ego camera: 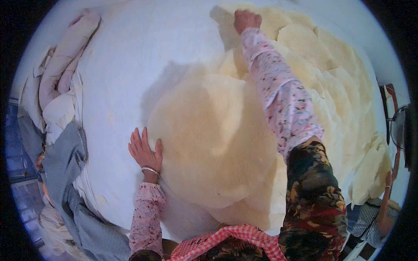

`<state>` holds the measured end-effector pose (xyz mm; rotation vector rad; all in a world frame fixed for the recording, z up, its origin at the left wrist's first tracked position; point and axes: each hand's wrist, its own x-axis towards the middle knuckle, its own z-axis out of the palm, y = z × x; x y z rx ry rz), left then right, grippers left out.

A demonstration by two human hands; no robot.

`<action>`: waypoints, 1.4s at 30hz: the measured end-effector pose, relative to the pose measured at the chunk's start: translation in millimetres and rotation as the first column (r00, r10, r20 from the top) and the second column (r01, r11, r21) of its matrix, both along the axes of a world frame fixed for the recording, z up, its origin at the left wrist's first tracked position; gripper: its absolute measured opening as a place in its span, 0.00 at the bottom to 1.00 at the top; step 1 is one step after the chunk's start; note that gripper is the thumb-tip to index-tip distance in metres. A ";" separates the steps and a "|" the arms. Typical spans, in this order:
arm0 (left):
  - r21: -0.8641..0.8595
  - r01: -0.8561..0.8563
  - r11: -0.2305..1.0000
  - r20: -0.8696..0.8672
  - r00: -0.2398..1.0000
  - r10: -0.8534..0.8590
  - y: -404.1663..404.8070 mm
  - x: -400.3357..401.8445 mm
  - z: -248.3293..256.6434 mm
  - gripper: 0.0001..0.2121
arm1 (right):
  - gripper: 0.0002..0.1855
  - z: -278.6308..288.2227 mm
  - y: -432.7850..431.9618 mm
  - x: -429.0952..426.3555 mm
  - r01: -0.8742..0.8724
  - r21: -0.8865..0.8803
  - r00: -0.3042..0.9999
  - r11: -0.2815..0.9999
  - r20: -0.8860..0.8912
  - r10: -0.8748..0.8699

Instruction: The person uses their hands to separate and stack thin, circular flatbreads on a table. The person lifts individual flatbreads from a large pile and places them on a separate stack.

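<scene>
A large, thin, round sheet of flatbread or dough [202, 130] lies before me over other sheets on a white cloth [111, 107]. My left hand [147, 153], a bangle at its wrist, is at the round sheet's left edge with fingers spread; whether the thumb touches the edge I cannot tell. Far ahead, my right hand [247, 20] is bent with its fingers curled, over the far end of the overlapping thin sheets [303, 45]. Whether it grips one of them cannot be seen. Both forearms wear pink floral sleeve covers.
Overlapping thin sheets spread along the right side. At the left edge lie rolled and folded cloths [68, 62] and a grey checked cloth [65, 169]. Another person's arm [385, 208] and striped clothing show at the lower right, near a round, dark-rimmed object [398, 127].
</scene>
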<state>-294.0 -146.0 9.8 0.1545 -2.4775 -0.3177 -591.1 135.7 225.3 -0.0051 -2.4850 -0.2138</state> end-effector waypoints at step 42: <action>0.992 0.097 -0.076 -0.122 0.732 -0.670 134.1 -73.6 110.9 0.13 | 0.29 -107.5 -18.4 275.8 -0.361 -0.414 0.902 0.836 0.074 0.426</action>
